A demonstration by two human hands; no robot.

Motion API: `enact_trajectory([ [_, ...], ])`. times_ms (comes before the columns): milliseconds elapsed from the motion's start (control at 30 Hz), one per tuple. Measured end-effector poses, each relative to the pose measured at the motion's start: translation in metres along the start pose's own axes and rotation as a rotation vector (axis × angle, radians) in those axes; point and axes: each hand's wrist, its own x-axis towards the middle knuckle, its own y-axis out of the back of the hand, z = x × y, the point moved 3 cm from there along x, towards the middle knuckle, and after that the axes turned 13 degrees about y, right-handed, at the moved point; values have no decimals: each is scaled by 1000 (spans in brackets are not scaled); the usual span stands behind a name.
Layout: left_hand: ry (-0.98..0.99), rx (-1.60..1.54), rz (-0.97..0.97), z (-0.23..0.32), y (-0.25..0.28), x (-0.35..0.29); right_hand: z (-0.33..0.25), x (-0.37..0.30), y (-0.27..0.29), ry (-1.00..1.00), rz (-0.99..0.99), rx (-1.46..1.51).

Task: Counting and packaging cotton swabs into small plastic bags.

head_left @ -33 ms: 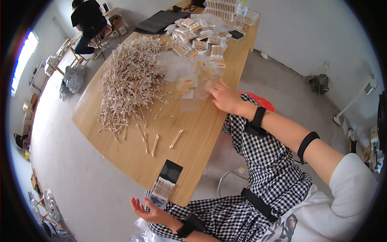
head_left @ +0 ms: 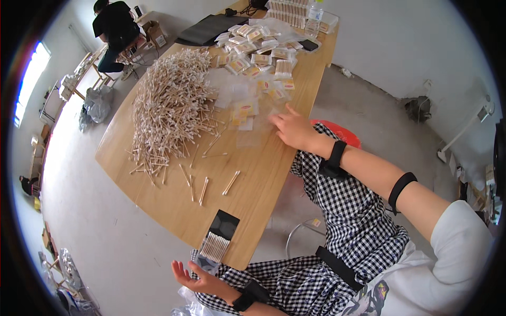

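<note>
My left hand (head_left: 199, 280) is beside the table's near corner, palm turned up, with its fingers spread and nothing in them. Close by, a neat row of cotton swabs (head_left: 215, 247) lies on a flat black plate (head_left: 225, 225). My right hand (head_left: 296, 130) rests over the table's right edge. Its bent fingertips press on a thin clear plastic bag (head_left: 270, 117), partly hidden by the fingers. Flat clear bags with yellow labels (head_left: 243, 111) lie beside it. Several loose swabs (head_left: 231, 182) lie between the plate and a large heap of cotton swabs (head_left: 171, 100).
Filled swab packets (head_left: 253, 45) pile up at the table's far end, near a dark phone (head_left: 309, 46), a water bottle (head_left: 314, 20) and a black mat (head_left: 211, 29). A red stool (head_left: 345, 134) stands beyond the table's right edge. Another person (head_left: 116, 31) sits far left.
</note>
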Motion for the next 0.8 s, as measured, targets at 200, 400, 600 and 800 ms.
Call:
enact_trajectory([
  [200, -205, 26, 89, 30, 10, -28, -23, -3, 3, 127, 113, -174],
  [400, -172, -38, -346, 81, -38, -86, -53, -17, 7, 120, 72, 1],
  [600, -290, 42, -657, 120, -88, -132, -32, 0, -1, 54, 148, 98],
  [800, -274, 164, -709, 119, -104, -130, -11, 32, 3, -58, 159, 400],
])
